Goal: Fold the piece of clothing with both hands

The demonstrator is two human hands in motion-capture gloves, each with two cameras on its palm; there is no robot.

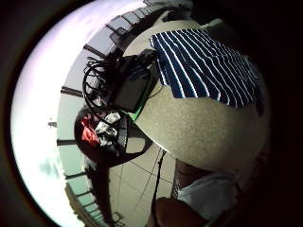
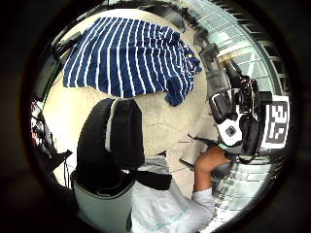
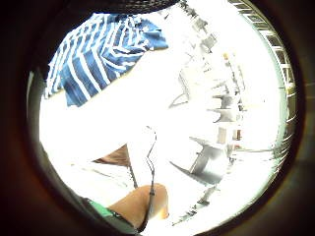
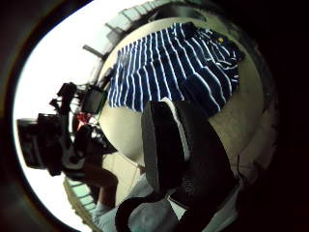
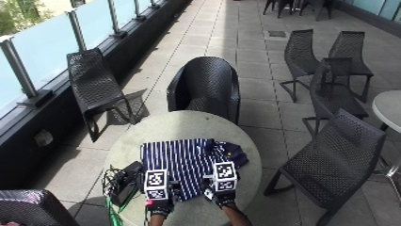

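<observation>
Your left hand (image 5: 160,205) and right hand (image 5: 223,197) are hovering over the near edge of the shirt (image 5: 188,162); I cannot tell their fingers' state. Only the outside view is showing the round table (image 5: 188,123) ringed by black chairs (image 5: 204,87) on a tiled terrace.

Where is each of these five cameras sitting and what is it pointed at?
Outside view: above and behind the person, looking down at the round table, the striped shirt, both gloved hands.
Left little finger side: left palm, sees the shirt and a black device; no fingers.
Left thumb side: left palm, a black finger before the shirt.
Right little finger side: right palm, shirt, a bare forearm.
Right thumb side: right palm, a finger over the shirt.
All share the shirt.
</observation>
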